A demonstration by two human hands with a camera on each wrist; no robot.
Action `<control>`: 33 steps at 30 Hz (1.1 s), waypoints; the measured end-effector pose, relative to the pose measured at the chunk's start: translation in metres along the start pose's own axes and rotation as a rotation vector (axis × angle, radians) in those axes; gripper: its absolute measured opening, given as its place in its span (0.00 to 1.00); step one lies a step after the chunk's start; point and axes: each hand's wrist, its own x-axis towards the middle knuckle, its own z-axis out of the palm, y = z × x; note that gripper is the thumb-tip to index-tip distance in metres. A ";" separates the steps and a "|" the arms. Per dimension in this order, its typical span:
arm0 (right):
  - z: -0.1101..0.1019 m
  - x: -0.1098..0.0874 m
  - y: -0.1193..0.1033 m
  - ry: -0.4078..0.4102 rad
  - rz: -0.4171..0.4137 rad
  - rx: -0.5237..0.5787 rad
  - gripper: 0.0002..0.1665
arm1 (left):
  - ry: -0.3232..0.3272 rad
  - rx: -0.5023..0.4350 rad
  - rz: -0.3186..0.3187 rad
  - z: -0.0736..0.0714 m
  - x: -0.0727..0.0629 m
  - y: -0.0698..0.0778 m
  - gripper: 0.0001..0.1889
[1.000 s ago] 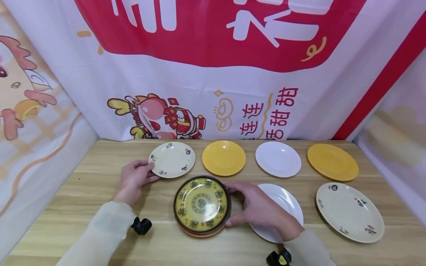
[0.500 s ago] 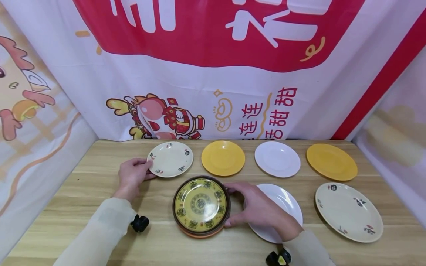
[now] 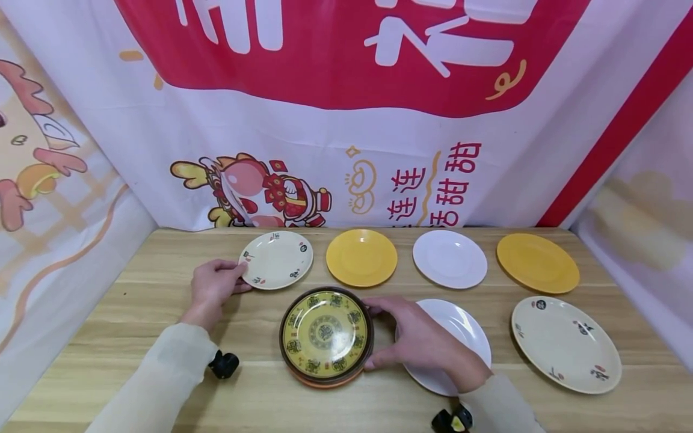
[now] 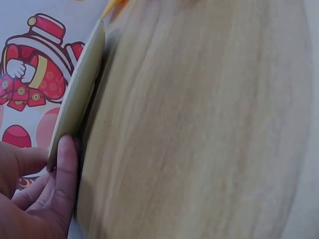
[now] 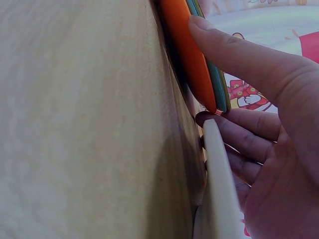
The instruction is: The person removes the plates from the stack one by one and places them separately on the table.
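My left hand (image 3: 213, 290) pinches the left rim of a small cream plate (image 3: 276, 260) with printed motifs at the back left. In the left wrist view its thumb lies on one face of that plate (image 4: 79, 89) and the fingers on the other. My right hand (image 3: 419, 337) holds the right edge of a stack of plates (image 3: 326, 334), topped by a patterned yellow plate with a dark brown rim. Seen from the right wrist, the stack has an orange plate (image 5: 192, 55) at the bottom and a green edge above it. Behind the right hand a white plate (image 3: 468, 328) is partly covered.
Along the back of the wooden table (image 3: 249, 397) lie a yellow plate (image 3: 361, 257), a white plate (image 3: 450, 259) and another yellow plate (image 3: 538, 263). A larger cream plate (image 3: 565, 346) sits at the right. A printed cloth (image 3: 303, 132) hangs behind the table.
Both hands keep their hold on the small cream plate and the stack. Everything shifts slightly leftward in the head view; the plates keep their places relative to one another.
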 end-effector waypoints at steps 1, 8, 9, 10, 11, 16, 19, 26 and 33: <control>0.000 0.000 0.000 -0.001 0.001 0.002 0.59 | -0.009 -0.003 0.001 -0.001 0.000 -0.001 0.24; 0.000 0.000 0.001 -0.001 0.014 -0.008 0.60 | -0.026 -0.008 0.015 -0.003 0.002 -0.002 0.24; 0.000 0.000 0.001 -0.002 0.018 -0.007 0.60 | -0.021 -0.003 0.015 -0.002 0.002 -0.003 0.24; -0.001 0.000 0.001 -0.003 0.022 -0.005 0.60 | -0.017 0.003 0.015 -0.002 0.002 -0.002 0.23; -0.001 0.000 0.001 -0.003 0.024 -0.003 0.60 | -0.013 0.008 0.015 -0.002 0.002 -0.002 0.23; -0.001 -0.001 0.001 -0.002 0.021 0.002 0.60 | 0.012 0.034 0.011 0.000 0.003 -0.001 0.21; -0.001 -0.001 0.001 -0.004 0.017 0.003 0.60 | 0.033 0.043 0.002 0.000 0.002 -0.001 0.21; -0.001 0.000 0.000 0.000 0.017 0.006 0.60 | 0.041 0.027 -0.004 -0.003 0.001 0.000 0.22; -0.001 -0.001 0.001 0.000 0.013 0.005 0.60 | 0.047 -0.071 -0.004 -0.016 0.001 0.000 0.20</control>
